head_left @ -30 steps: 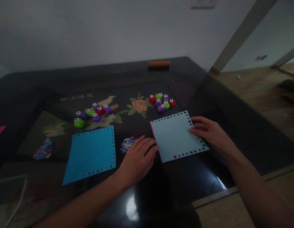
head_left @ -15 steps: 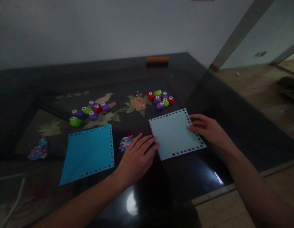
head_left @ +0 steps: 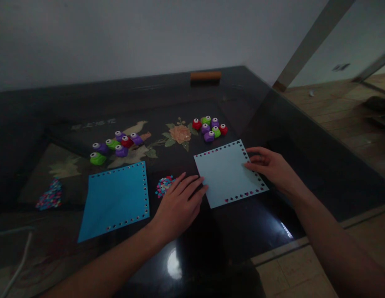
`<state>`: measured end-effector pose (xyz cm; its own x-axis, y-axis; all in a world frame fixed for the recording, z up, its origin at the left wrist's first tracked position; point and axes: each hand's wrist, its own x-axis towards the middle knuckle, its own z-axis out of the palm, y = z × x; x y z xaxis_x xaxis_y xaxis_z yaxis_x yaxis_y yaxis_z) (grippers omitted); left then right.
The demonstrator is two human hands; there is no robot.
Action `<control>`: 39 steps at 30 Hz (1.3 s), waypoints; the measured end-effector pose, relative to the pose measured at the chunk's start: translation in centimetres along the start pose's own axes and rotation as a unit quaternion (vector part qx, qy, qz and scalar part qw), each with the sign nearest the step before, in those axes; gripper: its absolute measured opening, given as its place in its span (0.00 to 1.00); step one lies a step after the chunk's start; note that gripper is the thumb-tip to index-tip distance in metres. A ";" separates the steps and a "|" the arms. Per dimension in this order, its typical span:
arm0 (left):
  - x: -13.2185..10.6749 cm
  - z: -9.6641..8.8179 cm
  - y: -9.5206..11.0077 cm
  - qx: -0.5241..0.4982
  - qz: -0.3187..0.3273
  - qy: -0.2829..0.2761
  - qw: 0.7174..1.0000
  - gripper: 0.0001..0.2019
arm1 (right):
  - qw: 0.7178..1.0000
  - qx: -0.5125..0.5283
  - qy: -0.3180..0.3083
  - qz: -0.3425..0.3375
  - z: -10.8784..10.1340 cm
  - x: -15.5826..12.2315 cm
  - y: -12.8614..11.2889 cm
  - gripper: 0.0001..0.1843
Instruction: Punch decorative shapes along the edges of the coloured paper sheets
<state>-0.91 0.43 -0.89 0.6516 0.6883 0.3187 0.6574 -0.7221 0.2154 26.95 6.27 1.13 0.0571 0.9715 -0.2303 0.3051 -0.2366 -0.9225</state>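
Note:
A pale blue square paper sheet point(head_left: 225, 176) lies flat on the dark glass tabletop, with small star and heart holes punched along its top, right and bottom edges. Pink shows through some of the holes. My left hand point(head_left: 181, 203) rests palm down, fingers stretched, its fingertips touching the sheet's left edge. At the right edge, my right hand point(head_left: 269, 169) has its thumb and bent fingers on the sheet's border, closed on it. Just beside my left fingers is a small heap of coloured paper cutouts point(head_left: 163, 186), partly covered by the hand.
Left of my hand lies a bright blue punched sheet point(head_left: 117, 198). A second cutout pile point(head_left: 51, 196) is farther left. Several craft punches point(head_left: 121, 151) stand behind the blue sheet, and another group of punches point(head_left: 209, 129) behind the pale one. An orange-brown cylinder point(head_left: 205, 76) lies at the back.
The pink strip that showed along the pale sheet's left edge has gone from sight. Both hands keep nearly the same places, and the view has shifted slightly.

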 end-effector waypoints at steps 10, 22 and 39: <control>0.0 0.1 0.0 0.004 -0.003 -0.004 1.000 0.18 | 1.000 -0.007 0.004 -0.009 0.0 0.2 0.3 0.23; 0.1 0.0 0.1 -0.002 -0.006 -0.003 1.000 0.18 | 1.000 -0.008 0.005 -0.001 -0.1 0.0 0.2 0.23; 0.1 0.0 0.0 0.003 -0.009 -0.001 1.000 0.18 | 1.000 -0.027 0.007 -0.010 0.0 0.0 0.2 0.23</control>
<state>-0.82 0.47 -0.88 0.6402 0.7013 0.3135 0.6714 -0.7091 0.2154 27.01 6.26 0.94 0.0640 0.9764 -0.2062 0.3579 -0.2153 -0.9086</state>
